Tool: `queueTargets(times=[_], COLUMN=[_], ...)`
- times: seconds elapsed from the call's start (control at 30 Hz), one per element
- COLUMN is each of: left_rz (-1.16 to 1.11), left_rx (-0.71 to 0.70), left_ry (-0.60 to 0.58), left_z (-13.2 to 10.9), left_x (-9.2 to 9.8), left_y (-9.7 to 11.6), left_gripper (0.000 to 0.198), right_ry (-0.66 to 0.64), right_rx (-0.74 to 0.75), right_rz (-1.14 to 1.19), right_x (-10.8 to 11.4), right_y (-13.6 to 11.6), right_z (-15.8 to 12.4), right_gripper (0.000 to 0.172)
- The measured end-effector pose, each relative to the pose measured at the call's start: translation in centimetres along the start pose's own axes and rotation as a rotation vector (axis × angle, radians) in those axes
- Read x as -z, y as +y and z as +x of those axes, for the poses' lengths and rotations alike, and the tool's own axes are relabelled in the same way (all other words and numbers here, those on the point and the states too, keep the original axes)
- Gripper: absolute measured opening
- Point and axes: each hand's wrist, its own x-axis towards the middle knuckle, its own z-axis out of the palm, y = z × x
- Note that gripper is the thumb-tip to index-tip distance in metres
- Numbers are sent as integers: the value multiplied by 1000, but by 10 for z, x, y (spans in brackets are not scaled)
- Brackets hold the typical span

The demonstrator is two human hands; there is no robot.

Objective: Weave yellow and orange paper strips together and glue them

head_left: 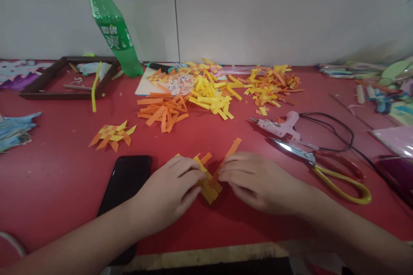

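While the left hand [183, 185] holds the yellow paper weave [209, 194] at the front of the worktop [64, 176], the right hand [258, 182] has a narrow grip on an orange strip [232, 148]; a slack left grip or sharp tug could skew the weave.

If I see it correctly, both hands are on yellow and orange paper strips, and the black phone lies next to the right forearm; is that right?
Not quite: the head view shows the black phone by the left forearm, which partly hides it. The left hand and right hand are indeed on yellow and orange paper strips.
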Motion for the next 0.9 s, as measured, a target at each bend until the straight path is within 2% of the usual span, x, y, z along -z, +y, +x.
queueTargets(times=[0.37,0.6,0.9], left_rz=[69,1,-42], left_rx=[71,101,67], left_ry=[-33,-13,-8], left_z=[9,11,10], left_x=[-5,-4,-3], left_y=[8,9,4], left_gripper=[14,10,9], right_ry=[-83,-64,-51], right_rx=[-43,-69,-66], right_rz=[114,76,44], right_x=[2,1,1], right_y=[2,2,2], right_z=[1,0,-1], right_gripper=[22,22,24])
